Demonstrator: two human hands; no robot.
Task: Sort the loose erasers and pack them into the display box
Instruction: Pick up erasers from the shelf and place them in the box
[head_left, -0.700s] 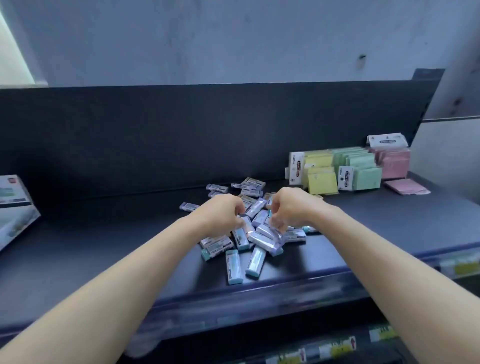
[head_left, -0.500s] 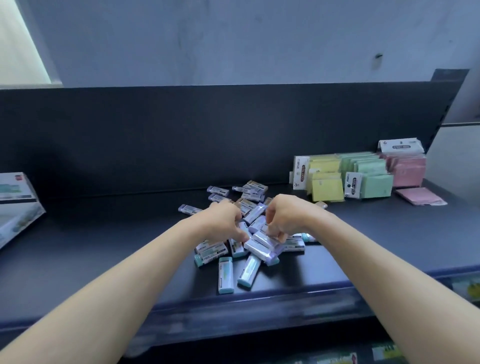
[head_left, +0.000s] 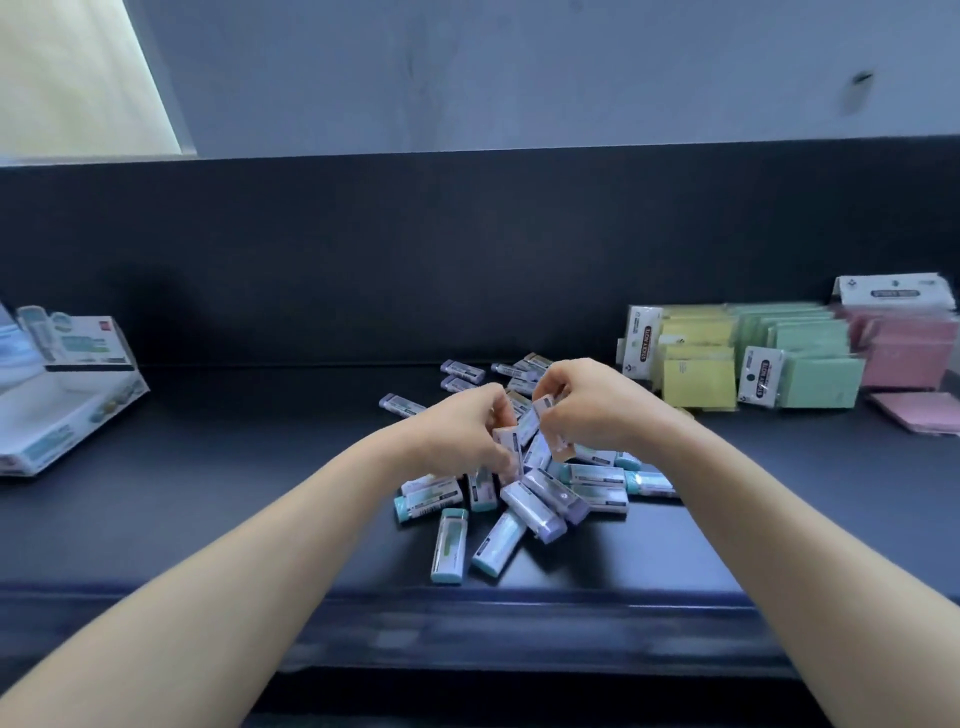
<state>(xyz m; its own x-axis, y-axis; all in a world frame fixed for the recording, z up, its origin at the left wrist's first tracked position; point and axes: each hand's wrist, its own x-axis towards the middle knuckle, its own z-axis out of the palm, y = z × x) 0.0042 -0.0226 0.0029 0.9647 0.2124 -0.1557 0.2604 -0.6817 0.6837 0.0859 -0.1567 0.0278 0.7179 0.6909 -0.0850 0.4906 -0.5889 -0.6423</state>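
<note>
My left hand and right hand meet just above the heap of loose erasers in the middle of the dark shelf. My left fingers are curled round a lilac eraser, and my right thumb and fingertips pinch a second eraser pressed close against it. The heap's nearest pieces, two teal-capped erasers, lie near the shelf's front edge without reaching it. A few strays lie behind the heap, towards the back panel. To my left, a wide strip of bare shelf runs between the heap and the display box. The box sits well apart at the far left with its tray open towards me and its printed header card upright. On my right the gap is tighter. Upright packs of yellow sticky notes, green sticky notes and pink sticky notes stand near the heap's back corner, and one flat pink pack lies in front of them. Their white hang labels read "STICKY NOTE". The print on the eraser sleeves and the box is too blurred for me to read.
</note>
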